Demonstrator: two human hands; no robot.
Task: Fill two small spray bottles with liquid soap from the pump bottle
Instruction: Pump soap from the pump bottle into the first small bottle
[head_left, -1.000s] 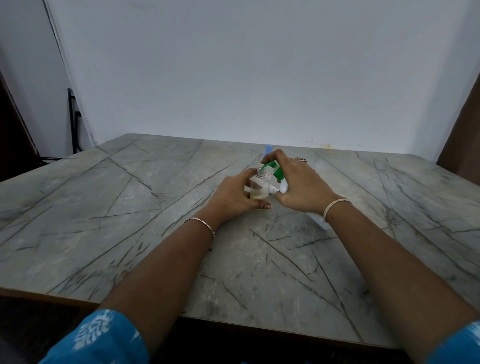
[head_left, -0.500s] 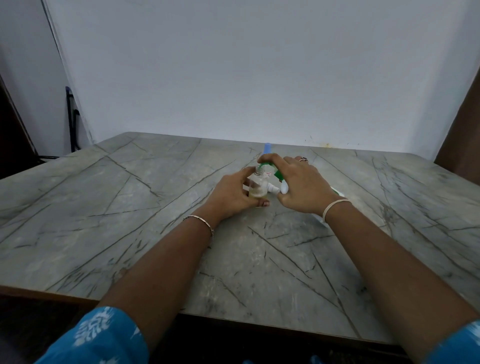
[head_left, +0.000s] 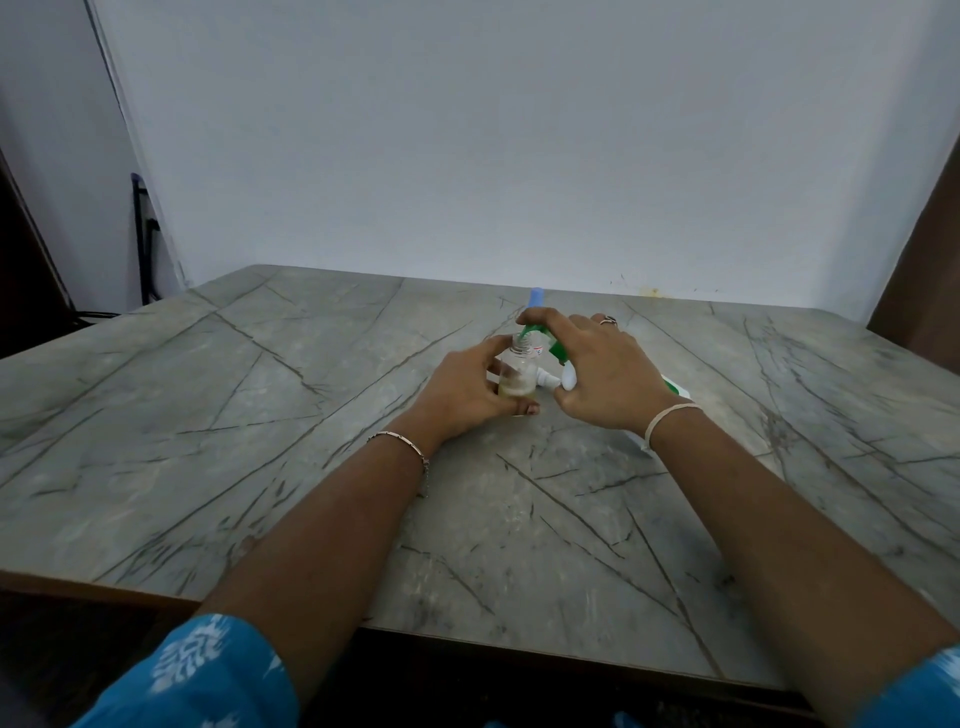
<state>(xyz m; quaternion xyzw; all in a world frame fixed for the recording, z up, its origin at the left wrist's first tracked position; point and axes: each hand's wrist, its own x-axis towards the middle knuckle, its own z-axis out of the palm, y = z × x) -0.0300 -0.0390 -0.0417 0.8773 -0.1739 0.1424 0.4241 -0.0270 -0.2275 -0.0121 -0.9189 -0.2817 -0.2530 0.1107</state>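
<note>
A small clear spray bottle, uncapped and partly filled with yellowish liquid, stands on the grey table; my left hand grips it. My right hand covers the pump bottle, of which only the green pump head and nozzle show, the nozzle sitting over the small bottle's mouth. A white spray cap lies between my hands. Behind them, a blue cap of another bottle pokes up; its body is hidden.
A white and green flat item lies under my right wrist. The table's front edge is near my elbows. A white wall stands behind the table, and a dark frame leans at the far left.
My right hand shifted slightly over the pump head, whose nozzle stays above the small bottle's mouth. My left hand keeps its grip.
</note>
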